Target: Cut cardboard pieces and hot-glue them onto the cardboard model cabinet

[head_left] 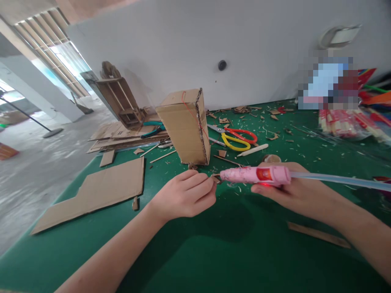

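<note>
My right hand [284, 191] is closed around a pink hot glue gun [244, 175], whose small window glows orange-red. A translucent glue stick [330, 178] runs out of its back end to the right. The metal nozzle points left and meets the fingertips of my left hand [189, 193]. Those fingers are pinched together; a small brownish piece shows at their tips, mostly hidden, so its kind is unclear. Just beyond my left hand an upright cardboard box [186, 128] stands on the green table [214, 252], with a thin red wire over its top.
Red-and-yellow-handled scissors [238, 138] and a white pen-like stick [253, 149] lie right of the box. A flat cardboard sheet [100, 191] is at the left, with teal-handled pliers [154, 128] behind. A cardboard strip [317, 235] lies near my right forearm. Scraps litter the back.
</note>
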Motion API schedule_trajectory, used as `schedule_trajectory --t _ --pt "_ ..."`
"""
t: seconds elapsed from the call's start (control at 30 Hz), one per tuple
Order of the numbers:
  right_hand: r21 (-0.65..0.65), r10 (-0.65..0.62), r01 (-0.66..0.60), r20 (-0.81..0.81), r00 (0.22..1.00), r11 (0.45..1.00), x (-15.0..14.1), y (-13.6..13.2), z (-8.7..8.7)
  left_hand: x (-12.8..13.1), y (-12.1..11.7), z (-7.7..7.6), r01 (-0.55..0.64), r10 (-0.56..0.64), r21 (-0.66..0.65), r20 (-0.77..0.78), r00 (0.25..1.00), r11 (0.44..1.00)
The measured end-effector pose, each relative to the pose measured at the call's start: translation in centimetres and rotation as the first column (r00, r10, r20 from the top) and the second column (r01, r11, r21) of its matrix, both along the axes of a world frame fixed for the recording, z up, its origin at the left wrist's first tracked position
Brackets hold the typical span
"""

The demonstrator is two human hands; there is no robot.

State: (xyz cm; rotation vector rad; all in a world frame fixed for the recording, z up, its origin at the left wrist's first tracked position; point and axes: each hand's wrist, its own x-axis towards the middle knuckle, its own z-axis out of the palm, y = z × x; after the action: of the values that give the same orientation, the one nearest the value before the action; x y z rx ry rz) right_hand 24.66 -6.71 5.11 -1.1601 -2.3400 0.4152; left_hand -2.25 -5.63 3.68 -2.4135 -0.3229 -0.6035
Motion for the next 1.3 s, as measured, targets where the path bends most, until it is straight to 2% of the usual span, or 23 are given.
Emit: schedule_trajectory --t 0.17,0.37,0.6,0.8,0.97,1.17,1.3 --pt "-0.013 -0.020 0.020 0.017 1.000 1.000 0.04 0.03 -0.14 0.02 0.11 -0.02 0.014 -0.014 -0.012 -0.006 1.000 1.000" --pt "0.010 0.007 -0.006 -0.007 1.000 1.000 0.34 0.03 0.18 -0.07 0.20 -0.03 0.019 -0.018 -0.015 0.022 1.000 1.000" --pt "-0.025 0.033 -0.033 0.024 0.999 0.999 0.51 -0.06 0.47 0.04 0.29 0.23 0.016 -0.015 -0.030 0.046 0.999 0.999" --pt "0.007 0.016 -0.016 0.049 0.999 1.000 0.35 -0.16 0.73 0.11 0.02 0.16 0.035 -0.035 -0.035 0.022 0.999 0.999" --pt "-0.044 -0.033 0.035 0.060 0.998 0.998 0.16 -0.10 0.52 0.13 -0.04 0.08 0.017 -0.017 -0.029 -0.012 1.000 0.999" --pt "-0.008 -0.019 0.019 0.006 1.000 1.000 0.45 0.00 0.33 0.00 0.14 0.29 0.016 -0.016 -0.024 0.029 0.999 1.000" --pt "-0.010 0.019 -0.018 0.036 0.999 1.000 0.69 0.07 0.31 -0.07 0.18 0.21 0.013 -0.011 -0.036 0.035 0.999 0.999"
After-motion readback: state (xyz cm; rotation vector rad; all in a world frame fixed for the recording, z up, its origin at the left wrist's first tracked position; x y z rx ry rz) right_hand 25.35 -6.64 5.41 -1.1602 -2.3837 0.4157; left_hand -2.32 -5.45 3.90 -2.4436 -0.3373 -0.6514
